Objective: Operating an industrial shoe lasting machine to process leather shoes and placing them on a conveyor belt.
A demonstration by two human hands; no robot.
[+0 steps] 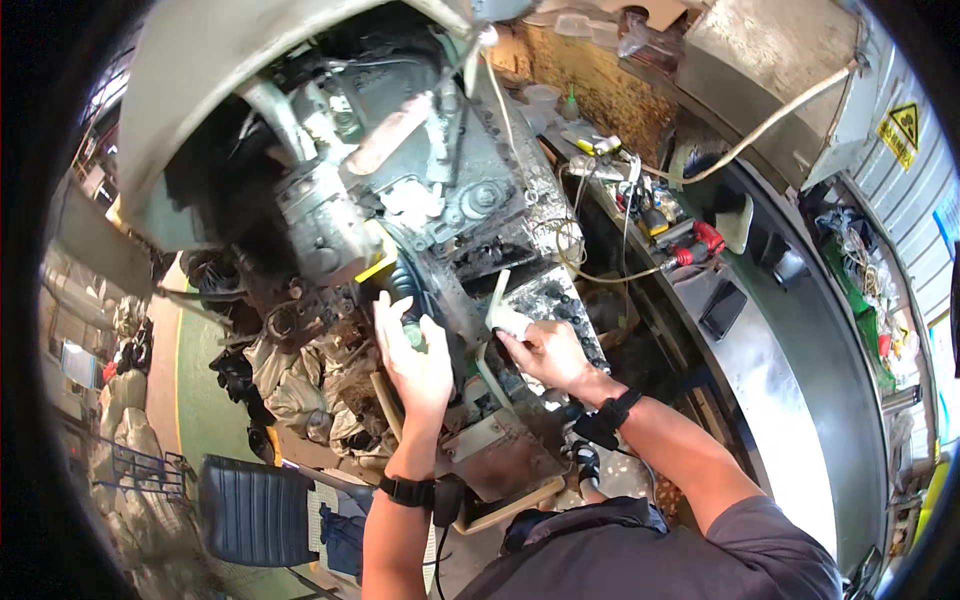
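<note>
My left hand (412,365) is raised in front of the machine, palm up with its fingers and thumb apart. A small greenish piece (412,334) shows between them; whether it touches the hand I cannot tell. My right hand (552,354) is closed on a small white piece (509,322) with a thin pale strip rising from it; its kind is unclear. Both hands are close to a grimy metal machine (470,205), with a dark coiled hose (403,275) and a yellow block (379,255) just beyond my left hand.
To the right runs a metal bench (770,400) bearing a red power tool (697,243) and a dark phone-like slab (722,309). A thin cable (600,278) loops beside the machine. Stuffed sacks (285,378) and a black chair (255,510) stand left.
</note>
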